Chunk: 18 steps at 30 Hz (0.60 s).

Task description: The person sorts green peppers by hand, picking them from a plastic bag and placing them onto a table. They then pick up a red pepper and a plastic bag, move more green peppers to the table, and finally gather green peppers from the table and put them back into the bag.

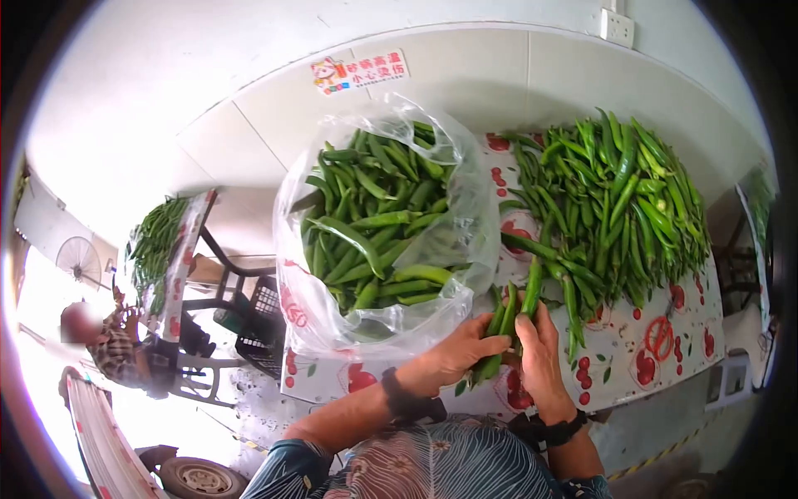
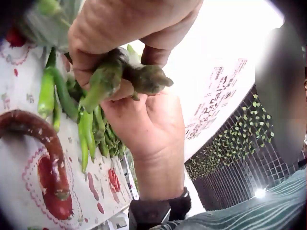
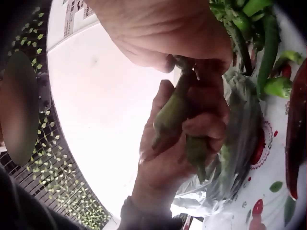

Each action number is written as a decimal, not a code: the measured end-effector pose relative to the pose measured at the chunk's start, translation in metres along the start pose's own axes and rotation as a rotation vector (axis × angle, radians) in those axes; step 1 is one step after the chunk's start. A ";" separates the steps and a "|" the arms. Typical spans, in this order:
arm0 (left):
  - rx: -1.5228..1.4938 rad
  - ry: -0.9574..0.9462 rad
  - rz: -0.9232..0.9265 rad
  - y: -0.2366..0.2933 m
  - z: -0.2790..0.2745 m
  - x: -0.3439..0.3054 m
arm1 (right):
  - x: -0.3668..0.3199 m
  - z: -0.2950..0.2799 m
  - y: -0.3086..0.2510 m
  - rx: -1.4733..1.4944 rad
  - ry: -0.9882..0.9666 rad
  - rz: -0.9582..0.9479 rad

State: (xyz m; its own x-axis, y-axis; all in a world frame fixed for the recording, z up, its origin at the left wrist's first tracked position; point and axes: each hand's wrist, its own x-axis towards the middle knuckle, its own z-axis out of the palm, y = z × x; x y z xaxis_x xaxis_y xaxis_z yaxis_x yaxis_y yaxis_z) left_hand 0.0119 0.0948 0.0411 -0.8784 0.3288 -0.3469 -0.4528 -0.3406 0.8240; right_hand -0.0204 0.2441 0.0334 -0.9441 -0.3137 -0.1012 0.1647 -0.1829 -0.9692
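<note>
In the head view the left hand (image 1: 467, 348) grips several green peppers (image 1: 490, 363) near the table's front edge. Close beside it, the right hand (image 1: 542, 358) pinches one green pepper (image 1: 532, 287) by its lower end, fingers and thumb around it. The left wrist view shows stem ends of peppers (image 2: 103, 82) between the fingers of the left hand (image 2: 129, 24), with the right hand (image 2: 146, 120) behind. In the right wrist view, peppers (image 3: 171, 114) lie in the left hand (image 3: 165, 158), under the right hand (image 3: 168, 33).
A clear plastic bag (image 1: 291, 216) full of green peppers stands to the left. A large pile of green peppers (image 1: 615, 208) lies at the right. Red-handled scissors (image 1: 659, 338) rest on the patterned table (image 1: 615, 374). A person (image 1: 116, 349) sits at the far left.
</note>
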 end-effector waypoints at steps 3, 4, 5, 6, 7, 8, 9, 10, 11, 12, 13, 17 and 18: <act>-0.099 0.015 0.026 0.007 0.004 -0.002 | -0.004 0.002 -0.009 -0.234 -0.080 -0.112; -0.067 0.013 0.052 0.011 0.006 -0.004 | -0.005 0.001 -0.007 -0.321 -0.093 -0.181; -0.112 -0.003 0.046 0.009 0.005 -0.005 | -0.007 0.000 -0.006 -0.322 -0.125 -0.195; -0.159 -0.021 0.041 0.006 0.003 -0.005 | -0.007 0.000 -0.009 -0.286 -0.156 -0.188; -0.206 -0.039 0.035 0.005 0.003 -0.006 | -0.009 0.000 -0.015 -0.250 -0.186 -0.180; -0.219 -0.045 0.066 0.006 0.004 -0.008 | -0.012 0.000 -0.022 -0.214 -0.213 -0.171; -0.233 -0.051 0.096 0.012 0.010 -0.012 | -0.015 0.003 -0.034 -0.191 -0.220 -0.145; -0.247 -0.058 0.125 0.017 0.015 -0.016 | -0.017 0.002 -0.040 -0.163 -0.236 -0.140; -0.227 -0.054 0.155 0.023 0.020 -0.019 | -0.018 0.001 -0.044 -0.135 -0.251 -0.135; -0.208 -0.050 0.184 0.028 0.025 -0.024 | -0.019 0.001 -0.045 -0.106 -0.268 -0.128; -0.189 -0.045 0.214 0.034 0.028 -0.028 | -0.019 0.005 -0.044 -0.017 -0.217 -0.163; -0.137 0.005 0.337 0.069 -0.002 -0.043 | -0.002 -0.008 -0.033 0.025 -0.271 -0.221; -0.264 0.010 0.438 0.077 -0.022 -0.039 | 0.001 -0.011 -0.029 -0.017 -0.248 -0.204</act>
State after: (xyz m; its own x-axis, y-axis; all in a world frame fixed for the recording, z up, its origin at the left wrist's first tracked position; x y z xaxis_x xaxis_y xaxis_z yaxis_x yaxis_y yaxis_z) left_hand 0.0075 0.0366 0.1081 -0.9953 0.0970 0.0003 -0.0637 -0.6559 0.7522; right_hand -0.0294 0.2595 0.0589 -0.8583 -0.4903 0.1515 -0.0277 -0.2505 -0.9677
